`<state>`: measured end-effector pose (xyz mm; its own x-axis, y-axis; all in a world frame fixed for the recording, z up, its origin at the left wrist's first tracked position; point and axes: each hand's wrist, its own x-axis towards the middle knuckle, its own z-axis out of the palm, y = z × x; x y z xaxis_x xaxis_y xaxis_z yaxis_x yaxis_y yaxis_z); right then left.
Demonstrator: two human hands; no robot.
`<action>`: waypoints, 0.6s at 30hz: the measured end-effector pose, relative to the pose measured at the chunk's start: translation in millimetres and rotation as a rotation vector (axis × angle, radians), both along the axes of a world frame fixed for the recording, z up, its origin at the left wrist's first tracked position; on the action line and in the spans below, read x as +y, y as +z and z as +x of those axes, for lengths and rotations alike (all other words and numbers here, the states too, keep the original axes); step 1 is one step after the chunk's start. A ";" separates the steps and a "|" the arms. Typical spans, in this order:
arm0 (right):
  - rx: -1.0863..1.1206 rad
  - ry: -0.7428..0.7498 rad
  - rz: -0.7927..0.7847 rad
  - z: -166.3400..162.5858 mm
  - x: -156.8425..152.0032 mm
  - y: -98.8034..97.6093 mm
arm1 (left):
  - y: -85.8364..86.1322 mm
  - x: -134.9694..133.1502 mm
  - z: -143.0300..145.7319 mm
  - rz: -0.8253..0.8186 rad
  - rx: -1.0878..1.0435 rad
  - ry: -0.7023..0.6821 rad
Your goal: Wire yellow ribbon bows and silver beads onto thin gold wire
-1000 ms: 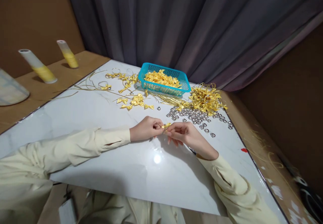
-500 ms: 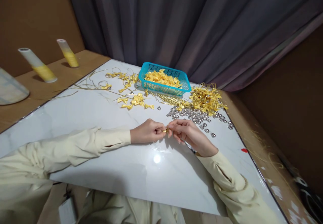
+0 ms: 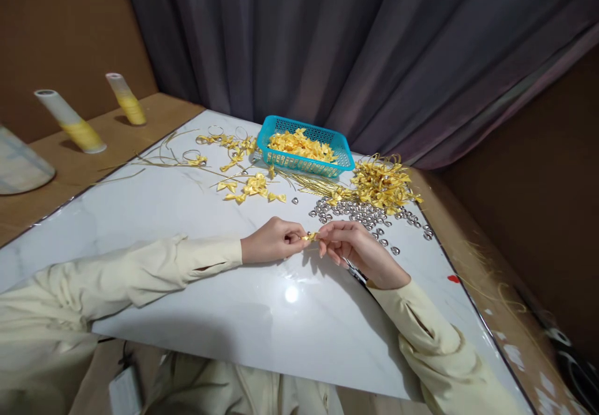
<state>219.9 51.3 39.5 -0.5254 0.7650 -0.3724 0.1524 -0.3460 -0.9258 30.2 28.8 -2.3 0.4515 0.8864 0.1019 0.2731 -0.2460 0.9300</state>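
Observation:
Between my fingertips is a small yellow ribbon bow (image 3: pixel 309 236), with a tiny shiny bit at its middle. My left hand (image 3: pixel 274 240) pinches the bow's left end. The thumb and forefinger of my right hand (image 3: pixel 358 249) close on its right end, while the other fingers curl loosely below. Just beyond my right hand lie many silver heart-shaped beads (image 3: pixel 365 212). A dark, slim tool (image 3: pixel 356 273) lies partly hidden under the right hand. Farther off, loose yellow bows (image 3: pixel 256 184) rest on the white tabletop (image 3: pixel 196 209).
A turquoise basket (image 3: pixel 346 153) of yellow bows stands at the back, before a grey curtain (image 3: pixel 299 40). Right of it is a heap of bows with gold cords (image 3: pixel 386 181). Gold cords (image 3: pixel 168 156) spread leftward. Yellow-wound spools (image 3: pixel 82 131) stand at the far left.
My right hand has moved slightly right, away from the left, and more of the bow now shows between the fingers. The left hand has barely shifted.

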 end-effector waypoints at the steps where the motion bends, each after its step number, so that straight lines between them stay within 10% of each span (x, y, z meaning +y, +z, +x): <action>1: -0.018 0.003 0.004 -0.3 -0.5 1.1 | 0.0 0.2 0.1 -0.013 -0.012 0.002; 18: -0.369 0.171 0.240 -9.8 -10.4 2.1 | -0.5 2.9 0.3 -0.166 -0.115 0.076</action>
<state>210.1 40.8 41.5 -0.5170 0.7664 -0.3812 0.5221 -0.0706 -0.8500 30.5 31.7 -2.8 0.3765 0.9264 -0.0017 0.1748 -0.0692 0.9822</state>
